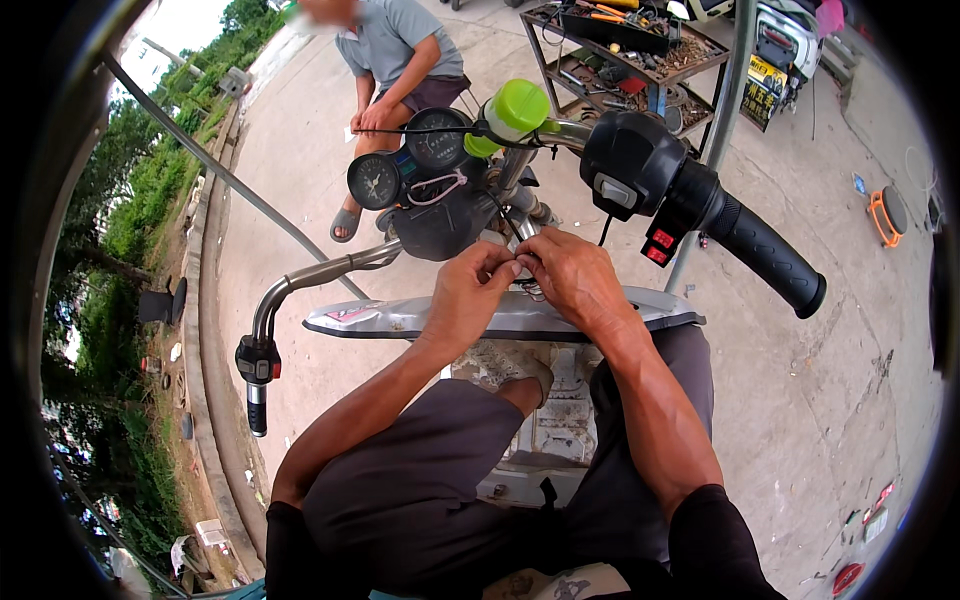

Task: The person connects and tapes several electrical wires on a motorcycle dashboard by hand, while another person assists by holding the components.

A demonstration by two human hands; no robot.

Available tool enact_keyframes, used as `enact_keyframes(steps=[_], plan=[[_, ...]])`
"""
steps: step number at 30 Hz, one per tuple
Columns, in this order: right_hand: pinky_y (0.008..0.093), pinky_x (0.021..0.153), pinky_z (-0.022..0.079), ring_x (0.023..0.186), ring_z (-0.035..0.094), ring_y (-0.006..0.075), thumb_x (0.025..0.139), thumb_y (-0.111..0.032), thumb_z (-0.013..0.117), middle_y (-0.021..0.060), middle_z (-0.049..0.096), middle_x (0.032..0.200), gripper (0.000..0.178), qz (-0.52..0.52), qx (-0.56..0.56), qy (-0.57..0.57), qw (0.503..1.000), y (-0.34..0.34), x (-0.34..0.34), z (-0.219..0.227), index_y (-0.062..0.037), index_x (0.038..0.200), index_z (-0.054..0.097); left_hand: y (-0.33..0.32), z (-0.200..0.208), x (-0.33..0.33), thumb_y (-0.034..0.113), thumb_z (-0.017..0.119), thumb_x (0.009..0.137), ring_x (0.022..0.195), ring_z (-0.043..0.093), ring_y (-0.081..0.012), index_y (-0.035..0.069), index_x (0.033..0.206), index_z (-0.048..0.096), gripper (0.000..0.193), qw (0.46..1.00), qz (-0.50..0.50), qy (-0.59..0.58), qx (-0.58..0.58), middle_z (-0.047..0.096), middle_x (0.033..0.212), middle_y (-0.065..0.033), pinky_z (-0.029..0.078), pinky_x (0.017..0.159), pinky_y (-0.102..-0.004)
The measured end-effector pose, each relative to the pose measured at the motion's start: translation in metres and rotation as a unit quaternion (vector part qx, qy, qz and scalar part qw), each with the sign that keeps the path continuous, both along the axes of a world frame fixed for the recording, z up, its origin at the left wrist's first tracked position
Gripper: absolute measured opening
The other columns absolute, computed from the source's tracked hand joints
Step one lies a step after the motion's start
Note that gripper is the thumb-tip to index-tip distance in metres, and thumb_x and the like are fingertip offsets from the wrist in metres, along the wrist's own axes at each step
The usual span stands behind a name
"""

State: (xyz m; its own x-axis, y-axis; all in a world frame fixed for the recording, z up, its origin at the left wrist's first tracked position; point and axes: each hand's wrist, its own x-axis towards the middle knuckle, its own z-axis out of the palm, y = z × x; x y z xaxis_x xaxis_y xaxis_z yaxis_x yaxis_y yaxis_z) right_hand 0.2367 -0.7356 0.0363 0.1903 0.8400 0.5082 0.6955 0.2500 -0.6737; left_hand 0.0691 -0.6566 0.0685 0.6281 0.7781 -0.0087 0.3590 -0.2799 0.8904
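My left hand (468, 292) and my right hand (578, 275) meet at the fingertips in front of the steering column of a three-wheeler. Both are closed in a pinch on thin wires (528, 287), whose ends the fingers hide. Just below lies the silver-white front panel (400, 318) with a dark lower edge. Beyond the hands sits the black instrument housing (440, 225) with two round gauges (437, 136), and a pinkish cable loop lies on it. A black cable (497, 210) runs down beside the column.
The handlebar's black right grip (765, 240) and left grip (257, 405) flank me. A lime-green cup-like container (517, 108) is on the bar. Ahead, a person (400, 60) sits near a metal tool rack (630, 70). An orange round-topped object (886, 217) stands at right.
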Motion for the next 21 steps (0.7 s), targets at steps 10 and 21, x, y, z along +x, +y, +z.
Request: enact_keyframes(steps=[10, 21], plan=[[0.0426, 0.072, 0.055, 0.086, 0.068, 0.0321, 0.088, -0.008, 0.070, 0.0097, 0.068, 0.089, 0.009, 0.005, 0.022, -0.055, 0.998, -0.002, 0.000, 0.000, -0.0052, 0.096, 0.070, 0.000, 0.005, 0.003, 0.020, 0.057, 0.105, 0.076, 0.062, -0.0154, -0.004, 0.106, 0.068, 0.027, 0.954, -0.033, 0.230, 0.190, 0.069, 0.085, -0.0087, 0.046, 0.069, -0.0376], [0.0426, 0.073, 0.054, 0.085, 0.068, 0.0355, 0.090, -0.007, 0.069, 0.0115, 0.069, 0.093, 0.009, 0.029, 0.020, 0.017, 0.999, -0.004, -0.004, 0.006, -0.0048, 0.099, 0.069, 0.013, 0.014, -0.014, 0.015, 0.058, 0.104, 0.070, 0.045, -0.0056, 0.004, 0.099, 0.062, 0.013, 0.956, -0.043, 0.042, -0.288, 0.054, 0.080, 0.0024, 0.037, 0.064, -0.0231]])
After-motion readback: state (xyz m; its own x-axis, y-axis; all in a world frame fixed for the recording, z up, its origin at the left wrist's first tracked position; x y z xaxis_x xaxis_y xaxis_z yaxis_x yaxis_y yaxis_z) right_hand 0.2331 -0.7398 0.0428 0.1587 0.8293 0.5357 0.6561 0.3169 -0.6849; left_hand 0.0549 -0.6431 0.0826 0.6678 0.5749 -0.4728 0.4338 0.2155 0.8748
